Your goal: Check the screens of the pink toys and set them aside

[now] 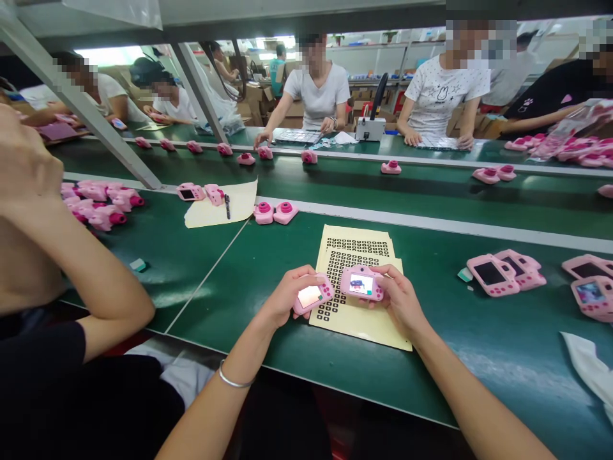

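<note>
My left hand (290,295) is closed around a pink toy camera (310,299), its bright screen facing me and my thumb over its top edge. In my right hand (396,294) is another pink toy camera (361,283), with a lit screen showing a small dark picture. Both cameras are held side by side above yellow sheets (368,331) that carry rows of small black printed squares. The fingers behind each camera are mostly hidden.
Pink cameras (488,273) lie at the right, more (275,212) past the sheets. A pile (100,201) sits at the left by a co-worker's arm (105,275). Cameras line a green belt (345,172) beyond a pale rail (431,227). Several people work opposite. White cloth (591,367) lies at right.
</note>
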Tool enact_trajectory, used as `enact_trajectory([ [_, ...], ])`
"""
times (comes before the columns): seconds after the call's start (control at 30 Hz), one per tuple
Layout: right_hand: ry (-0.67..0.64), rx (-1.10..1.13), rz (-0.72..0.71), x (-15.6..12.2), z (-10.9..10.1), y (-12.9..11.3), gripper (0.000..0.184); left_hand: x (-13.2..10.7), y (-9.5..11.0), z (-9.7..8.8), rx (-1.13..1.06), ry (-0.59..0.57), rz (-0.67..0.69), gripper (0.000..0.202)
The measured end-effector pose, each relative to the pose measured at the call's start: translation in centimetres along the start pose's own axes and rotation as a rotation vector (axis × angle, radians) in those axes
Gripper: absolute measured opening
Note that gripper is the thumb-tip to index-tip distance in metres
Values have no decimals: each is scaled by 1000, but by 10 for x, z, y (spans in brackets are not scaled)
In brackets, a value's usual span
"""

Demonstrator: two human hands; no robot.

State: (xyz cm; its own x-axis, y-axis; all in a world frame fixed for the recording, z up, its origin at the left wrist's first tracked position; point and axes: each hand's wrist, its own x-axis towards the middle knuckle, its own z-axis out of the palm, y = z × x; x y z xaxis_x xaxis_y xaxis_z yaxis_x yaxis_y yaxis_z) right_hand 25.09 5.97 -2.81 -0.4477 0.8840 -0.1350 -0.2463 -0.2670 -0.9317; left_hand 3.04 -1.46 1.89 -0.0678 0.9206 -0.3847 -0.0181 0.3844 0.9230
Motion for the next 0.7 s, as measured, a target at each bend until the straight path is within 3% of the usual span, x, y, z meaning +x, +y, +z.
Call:
enact_trajectory([
  [0.7, -5, -32, -6, 1, 0, 2, 38, 1, 2, -1, 23, -25, -20, 33],
])
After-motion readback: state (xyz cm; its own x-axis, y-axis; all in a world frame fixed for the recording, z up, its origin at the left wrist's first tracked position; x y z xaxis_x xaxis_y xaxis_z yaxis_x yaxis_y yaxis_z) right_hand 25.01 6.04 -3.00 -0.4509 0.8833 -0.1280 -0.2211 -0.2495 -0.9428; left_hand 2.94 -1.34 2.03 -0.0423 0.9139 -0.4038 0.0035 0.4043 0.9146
